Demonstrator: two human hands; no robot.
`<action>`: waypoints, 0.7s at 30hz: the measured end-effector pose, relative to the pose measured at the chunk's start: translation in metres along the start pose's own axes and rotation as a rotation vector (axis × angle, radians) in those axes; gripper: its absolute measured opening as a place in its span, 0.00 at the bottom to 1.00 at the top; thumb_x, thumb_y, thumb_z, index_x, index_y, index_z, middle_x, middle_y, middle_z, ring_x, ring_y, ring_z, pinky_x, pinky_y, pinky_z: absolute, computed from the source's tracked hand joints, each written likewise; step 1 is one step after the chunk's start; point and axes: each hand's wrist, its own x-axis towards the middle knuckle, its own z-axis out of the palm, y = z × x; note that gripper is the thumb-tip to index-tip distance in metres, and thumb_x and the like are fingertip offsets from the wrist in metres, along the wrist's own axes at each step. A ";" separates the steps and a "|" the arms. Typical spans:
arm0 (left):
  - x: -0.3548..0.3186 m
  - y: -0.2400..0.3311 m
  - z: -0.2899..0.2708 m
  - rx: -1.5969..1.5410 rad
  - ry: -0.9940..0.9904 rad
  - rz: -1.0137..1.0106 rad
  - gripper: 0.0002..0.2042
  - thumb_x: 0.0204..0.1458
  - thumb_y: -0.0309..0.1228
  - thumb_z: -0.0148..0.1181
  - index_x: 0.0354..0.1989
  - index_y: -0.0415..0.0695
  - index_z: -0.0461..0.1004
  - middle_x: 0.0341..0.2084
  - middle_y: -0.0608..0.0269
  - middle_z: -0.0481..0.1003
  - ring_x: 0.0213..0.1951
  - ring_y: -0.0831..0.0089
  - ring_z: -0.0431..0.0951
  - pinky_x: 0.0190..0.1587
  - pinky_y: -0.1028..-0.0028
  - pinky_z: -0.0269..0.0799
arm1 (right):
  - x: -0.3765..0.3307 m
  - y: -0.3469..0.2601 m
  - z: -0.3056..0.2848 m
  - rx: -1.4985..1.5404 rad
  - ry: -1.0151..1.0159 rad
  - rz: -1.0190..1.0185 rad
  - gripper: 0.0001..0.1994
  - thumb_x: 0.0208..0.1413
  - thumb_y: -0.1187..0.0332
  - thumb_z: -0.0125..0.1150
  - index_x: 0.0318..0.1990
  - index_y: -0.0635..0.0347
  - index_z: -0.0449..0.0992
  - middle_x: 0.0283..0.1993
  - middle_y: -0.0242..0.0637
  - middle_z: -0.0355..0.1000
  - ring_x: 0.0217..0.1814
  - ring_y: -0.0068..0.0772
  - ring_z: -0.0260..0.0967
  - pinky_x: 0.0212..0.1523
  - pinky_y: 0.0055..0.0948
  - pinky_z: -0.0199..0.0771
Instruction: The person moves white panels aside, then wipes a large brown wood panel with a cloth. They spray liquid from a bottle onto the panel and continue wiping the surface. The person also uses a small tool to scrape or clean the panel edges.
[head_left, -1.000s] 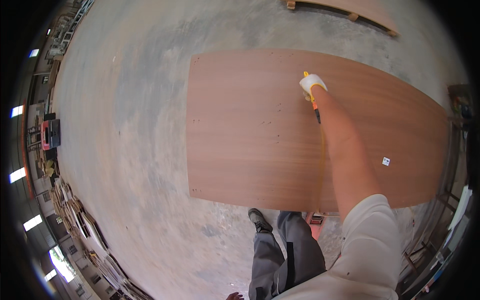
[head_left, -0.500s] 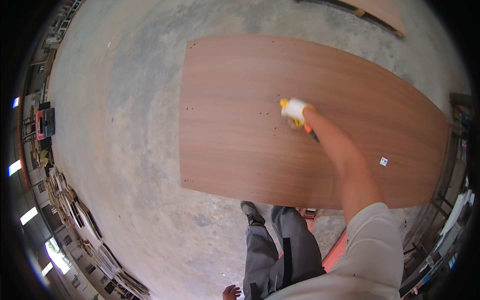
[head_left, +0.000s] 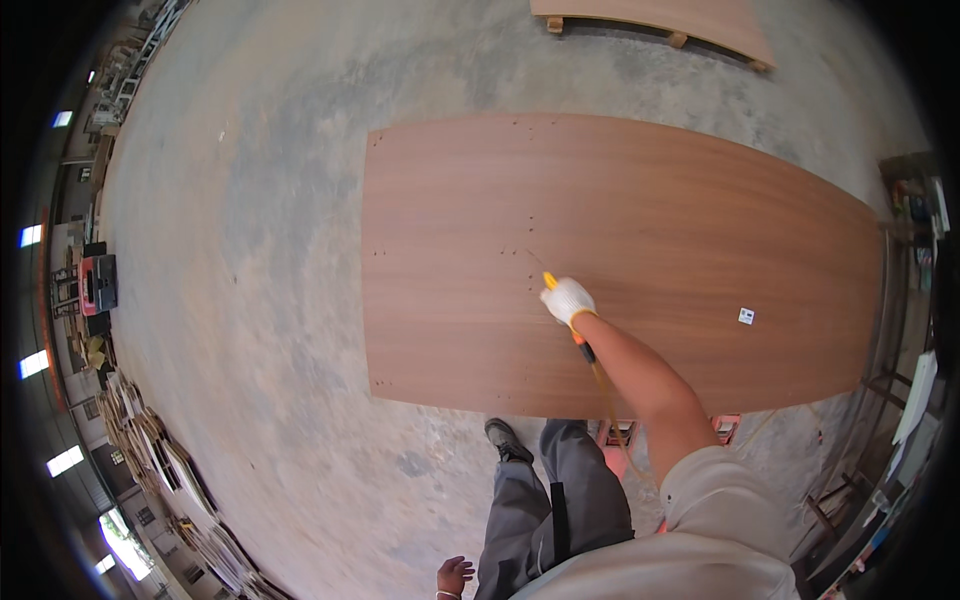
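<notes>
A large reddish-brown wood panel lies in front of me, with small dark holes or marks in groups on its face. Over its middle, my right hand in a white knit glove is closed around a yellow air blow gun. The gun's thin nozzle points up and left toward a cluster of marks. From its orange and black fitting a yellowish hose runs down past the panel's near edge. My bare left hand hangs low beside my leg, fingers loosely apart and holding nothing.
A white label sits on the panel's right part. Another panel rests on wooden blocks at the far side. Red supports show under the near edge. Stacked boards and a red and black machine stand to the left.
My right hand with the blow gun has come nearer to me and slightly left, and the nozzle and hose now show clearly. The view has shifted a little; my left hand still hangs low.
</notes>
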 end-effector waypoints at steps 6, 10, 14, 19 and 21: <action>-0.005 0.013 0.001 0.087 0.042 0.076 0.16 0.58 0.25 0.50 0.53 0.31 0.69 0.38 0.44 0.80 0.34 0.58 0.83 0.33 0.67 0.81 | -0.023 -0.065 -0.012 -0.044 0.125 -0.176 0.19 0.52 0.55 0.55 0.43 0.57 0.82 0.47 0.50 0.77 0.50 0.55 0.75 0.47 0.48 0.75; -0.010 0.033 -0.012 0.131 0.003 0.134 0.16 0.57 0.25 0.49 0.53 0.30 0.69 0.39 0.43 0.79 0.34 0.59 0.83 0.33 0.66 0.82 | 0.005 0.047 -0.028 -0.055 0.352 0.144 0.19 0.53 0.54 0.57 0.44 0.58 0.82 0.46 0.49 0.78 0.50 0.52 0.76 0.47 0.48 0.75; 0.011 -0.008 -0.070 0.090 0.010 0.083 0.17 0.56 0.24 0.49 0.53 0.31 0.69 0.38 0.44 0.80 0.32 0.60 0.83 0.32 0.66 0.81 | -0.051 0.150 -0.089 0.390 0.301 0.449 0.17 0.55 0.55 0.54 0.42 0.54 0.83 0.45 0.48 0.79 0.49 0.52 0.77 0.45 0.50 0.77; 0.071 -0.002 -0.090 0.354 -0.163 0.086 0.15 0.58 0.28 0.49 0.51 0.35 0.71 0.36 0.46 0.80 0.31 0.61 0.82 0.28 0.66 0.79 | -0.156 0.241 -0.046 -0.129 0.466 0.205 0.17 0.52 0.54 0.55 0.40 0.54 0.83 0.44 0.50 0.78 0.46 0.55 0.76 0.44 0.49 0.77; 0.094 0.029 -0.075 0.311 -0.263 0.087 0.15 0.62 0.33 0.46 0.52 0.37 0.70 0.37 0.46 0.80 0.33 0.58 0.83 0.28 0.64 0.79 | -0.199 0.257 0.012 -0.117 0.345 0.238 0.17 0.51 0.56 0.55 0.40 0.55 0.83 0.44 0.49 0.79 0.48 0.53 0.77 0.46 0.48 0.76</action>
